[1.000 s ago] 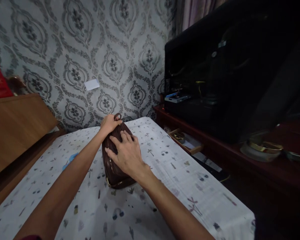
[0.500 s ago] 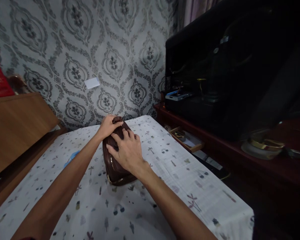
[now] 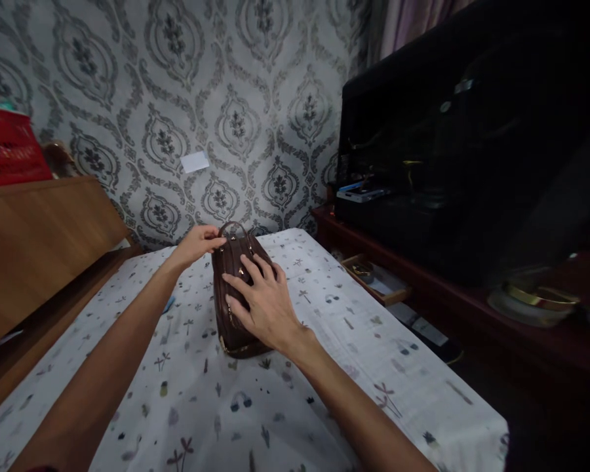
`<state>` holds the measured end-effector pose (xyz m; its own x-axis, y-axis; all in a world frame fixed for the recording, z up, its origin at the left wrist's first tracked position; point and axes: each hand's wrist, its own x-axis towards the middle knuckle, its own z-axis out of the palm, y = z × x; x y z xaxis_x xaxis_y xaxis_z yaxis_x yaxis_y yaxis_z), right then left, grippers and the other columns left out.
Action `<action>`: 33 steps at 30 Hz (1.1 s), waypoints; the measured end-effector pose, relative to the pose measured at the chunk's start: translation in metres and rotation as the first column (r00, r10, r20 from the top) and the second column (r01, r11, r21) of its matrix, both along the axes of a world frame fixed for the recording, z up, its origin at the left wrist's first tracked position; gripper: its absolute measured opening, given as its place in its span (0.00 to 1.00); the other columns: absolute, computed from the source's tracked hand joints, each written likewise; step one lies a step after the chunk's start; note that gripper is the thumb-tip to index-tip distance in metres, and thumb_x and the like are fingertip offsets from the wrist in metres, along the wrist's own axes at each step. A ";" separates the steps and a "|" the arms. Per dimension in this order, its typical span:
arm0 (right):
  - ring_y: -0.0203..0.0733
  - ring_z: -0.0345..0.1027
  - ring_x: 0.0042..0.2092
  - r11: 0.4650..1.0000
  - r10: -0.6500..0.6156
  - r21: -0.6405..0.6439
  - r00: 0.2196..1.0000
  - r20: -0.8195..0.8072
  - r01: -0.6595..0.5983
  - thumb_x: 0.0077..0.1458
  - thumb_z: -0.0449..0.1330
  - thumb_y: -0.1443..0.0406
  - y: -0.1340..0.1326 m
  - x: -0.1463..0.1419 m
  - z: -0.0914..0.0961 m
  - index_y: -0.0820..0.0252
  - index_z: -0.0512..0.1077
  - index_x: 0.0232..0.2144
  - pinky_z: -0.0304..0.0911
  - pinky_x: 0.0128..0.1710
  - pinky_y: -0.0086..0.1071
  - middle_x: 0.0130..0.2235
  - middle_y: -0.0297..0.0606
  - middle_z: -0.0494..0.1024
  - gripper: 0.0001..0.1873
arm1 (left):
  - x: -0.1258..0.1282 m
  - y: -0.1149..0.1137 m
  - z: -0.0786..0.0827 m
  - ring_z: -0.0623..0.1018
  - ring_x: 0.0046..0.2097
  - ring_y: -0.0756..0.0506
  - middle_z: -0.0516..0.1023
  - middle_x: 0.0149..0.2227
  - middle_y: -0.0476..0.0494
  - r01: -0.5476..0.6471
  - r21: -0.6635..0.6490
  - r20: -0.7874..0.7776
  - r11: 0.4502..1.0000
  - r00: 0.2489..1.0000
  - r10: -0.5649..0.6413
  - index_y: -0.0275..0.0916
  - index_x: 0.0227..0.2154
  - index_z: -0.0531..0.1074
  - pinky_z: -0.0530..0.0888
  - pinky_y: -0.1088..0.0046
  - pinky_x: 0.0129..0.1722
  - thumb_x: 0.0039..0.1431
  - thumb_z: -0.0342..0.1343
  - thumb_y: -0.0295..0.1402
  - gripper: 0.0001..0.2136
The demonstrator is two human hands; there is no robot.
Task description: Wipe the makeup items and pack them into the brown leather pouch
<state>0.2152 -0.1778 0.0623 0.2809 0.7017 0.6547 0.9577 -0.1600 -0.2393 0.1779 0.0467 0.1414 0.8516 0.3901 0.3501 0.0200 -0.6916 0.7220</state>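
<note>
A dark brown handbag point(image 3: 232, 262) with gold zips and fittings lies on a white patterned cloth point(image 3: 216, 419). Its thin loop handle point(image 3: 233, 224) stands up at the far end. My right hand point(image 3: 268, 308) rests on the bag with fingers spread over its upper face, covering part of it. At the bag's far left corner, beside the handle, is my left hand point(image 3: 196, 244). Its thumb and fingertips are slightly apart, close to a small gold fitting, and I see nothing held between them.
A wooden headboard-like panel point(image 3: 54, 236) stands at left with a red bag point(image 3: 10, 147) on top. At right, a large black screen point(image 3: 447, 157) sits on a dark red cabinet point(image 3: 452, 295) with an open drawer point(image 3: 388, 296). Patterned wallpaper point(image 3: 260, 118) closes off the back.
My left hand has let go of the handle and moved to the left of it, and the handle now stands up. My right hand stays on the bag. The view has shifted slightly left.
</note>
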 end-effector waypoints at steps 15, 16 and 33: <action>0.56 0.54 0.66 0.998 0.011 0.069 1.000 -0.010 -0.010 0.56 0.61 0.61 -0.002 0.002 -0.007 0.54 0.75 0.53 0.46 0.65 0.52 0.64 0.49 0.66 0.22 | -0.006 -0.011 -0.021 0.61 0.24 0.51 0.62 0.18 0.54 -0.145 -0.010 0.153 0.989 0.978 0.145 0.41 0.16 0.61 0.58 0.74 0.25 0.46 0.60 0.50 0.20; 0.56 0.55 0.66 0.996 0.010 0.086 1.000 -0.002 -0.010 0.57 0.60 0.61 -0.002 0.002 -0.008 0.55 0.74 0.54 0.47 0.65 0.51 0.63 0.49 0.67 0.22 | -0.007 -0.014 -0.021 0.61 0.24 0.51 0.61 0.18 0.54 -0.145 -0.015 0.158 0.989 0.977 0.145 0.41 0.16 0.60 0.57 0.74 0.25 0.46 0.60 0.50 0.20; 0.56 0.54 0.64 0.919 -0.090 0.384 0.995 -0.033 0.096 0.61 0.55 0.60 -0.001 -0.002 -0.045 0.60 0.73 0.53 0.54 0.61 0.52 0.62 0.53 0.64 0.20 | 0.020 -0.034 -0.012 0.71 0.28 0.48 0.73 0.24 0.51 -0.051 -0.021 0.040 0.999 0.998 0.051 0.38 0.27 0.75 0.65 0.73 0.30 0.46 0.63 0.47 0.16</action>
<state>0.2135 -0.1787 0.0169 0.3443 0.3672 0.8641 0.9388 -0.1414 -0.3140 0.1976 0.0127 0.1292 0.8157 0.4398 0.3758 0.0254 -0.6762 0.7363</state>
